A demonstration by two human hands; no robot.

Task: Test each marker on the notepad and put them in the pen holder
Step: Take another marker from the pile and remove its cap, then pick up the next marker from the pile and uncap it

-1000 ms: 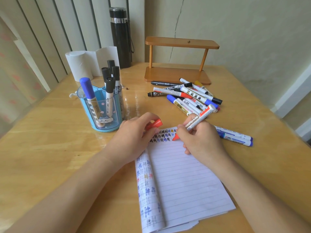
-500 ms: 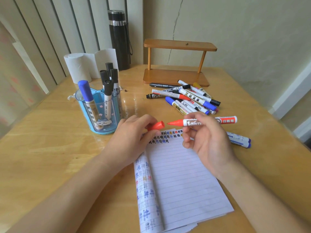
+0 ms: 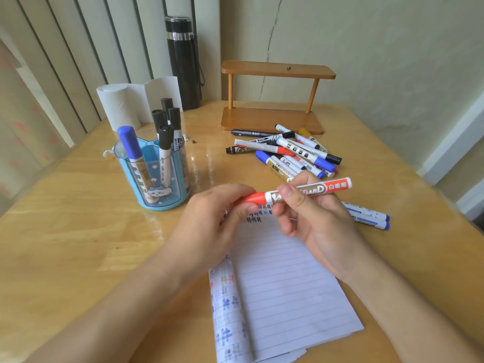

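My right hand (image 3: 317,218) grips a red whiteboard marker (image 3: 309,190) held level above the top of the lined notepad (image 3: 282,284). My left hand (image 3: 209,226) pinches the red cap (image 3: 252,198), which sits on the marker's tip. Coloured test marks run along the notepad's top edge and its folded left page. The blue pen holder (image 3: 154,176) stands to the left with a blue marker and several black-capped ones in it. A pile of loose markers (image 3: 290,153) lies behind my hands, and two blue-capped markers (image 3: 366,216) lie to the right.
A small wooden shelf (image 3: 275,98) stands at the back of the table. A black flask (image 3: 183,64) and a white paper roll (image 3: 117,106) stand at the back left. Wall and vertical blinds close the far side.
My right hand lifted the red marker off the notepad and turned it level. My left hand brought the red cap onto its tip.
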